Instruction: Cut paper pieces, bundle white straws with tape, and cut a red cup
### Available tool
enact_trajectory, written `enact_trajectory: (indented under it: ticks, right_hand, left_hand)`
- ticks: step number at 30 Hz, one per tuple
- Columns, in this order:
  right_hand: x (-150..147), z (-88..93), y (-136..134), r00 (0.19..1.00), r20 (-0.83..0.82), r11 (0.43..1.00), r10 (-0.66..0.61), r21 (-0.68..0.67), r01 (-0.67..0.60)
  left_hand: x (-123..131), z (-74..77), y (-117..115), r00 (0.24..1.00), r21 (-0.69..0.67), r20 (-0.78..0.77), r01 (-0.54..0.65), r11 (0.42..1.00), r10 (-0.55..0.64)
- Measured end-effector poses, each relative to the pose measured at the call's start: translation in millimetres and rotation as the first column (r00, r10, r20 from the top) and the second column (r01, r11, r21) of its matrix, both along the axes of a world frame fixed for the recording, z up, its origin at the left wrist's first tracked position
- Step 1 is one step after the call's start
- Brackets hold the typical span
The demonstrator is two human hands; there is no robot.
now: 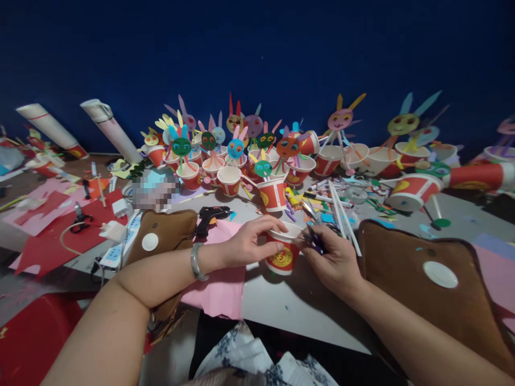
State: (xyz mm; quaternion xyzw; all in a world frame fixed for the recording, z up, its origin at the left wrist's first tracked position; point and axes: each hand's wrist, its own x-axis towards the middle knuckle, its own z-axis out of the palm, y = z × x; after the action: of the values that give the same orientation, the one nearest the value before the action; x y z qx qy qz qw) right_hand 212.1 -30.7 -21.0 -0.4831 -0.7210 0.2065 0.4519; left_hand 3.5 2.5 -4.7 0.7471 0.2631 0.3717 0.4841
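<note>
My left hand [251, 240] is closed round a red and white paper cup [280, 260] with a yellow emblem, near the table's front edge. Its fingers rest over the rim and the thumb lies on the front. In my right hand [336, 261] is a pair of dark-handled scissors [316, 239], held against the right side of the cup's rim. The fingers partly hide the scissors, so how far the blades reach into the cup cannot be made out. Just behind stands another paper cup [272, 194] with a green paper face [263, 169] above it.
Several cups with rabbit-eared paper faces [235, 149] crowd the back. A black glue gun [211, 217] lies on pink paper [219, 284]. Brown padded bags [426, 284] flank the work area. Power strip [120, 244], white sticks [341, 212], paper scraps and markers lie around.
</note>
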Motion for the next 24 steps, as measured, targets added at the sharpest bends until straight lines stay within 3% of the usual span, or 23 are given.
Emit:
enact_trajectory:
  ticks: [5, 7, 12, 16, 24]
  right_hand:
    - [0, -1.6, -1, 0.990, -0.111, 0.992, -0.092, 0.076, 0.101]
    - [-1, 3.1, -4, 0.995, -0.020, 0.991, -0.093, 0.096, 0.095]
    - [-3, 9.7, -8, 0.967, 0.244, 0.996, 0.074, 0.025, -0.082]
    - [-4, 6.0, -8, 0.937, 0.340, 0.995, 0.076, 0.041, -0.095]
    - [-4, 5.2, -8, 0.911, 0.411, 0.992, 0.043, 0.090, -0.088]
  left_hand:
    - [2, -2.6, 0, 0.985, -0.029, 0.072, -0.154, 0.988, 0.155]
    - [1, -3.7, 1, 0.978, -0.058, 0.083, -0.187, 0.981, 0.191]
    - [1, -6.2, 2, 0.968, -0.068, 0.029, -0.248, 0.966, 0.250]
    - [1, -5.9, 1, 0.949, 0.009, -0.020, -0.315, 0.949, 0.315]
    - [2, 1.4, -2, 0.944, 0.225, -0.026, -0.316, 0.922, 0.329]
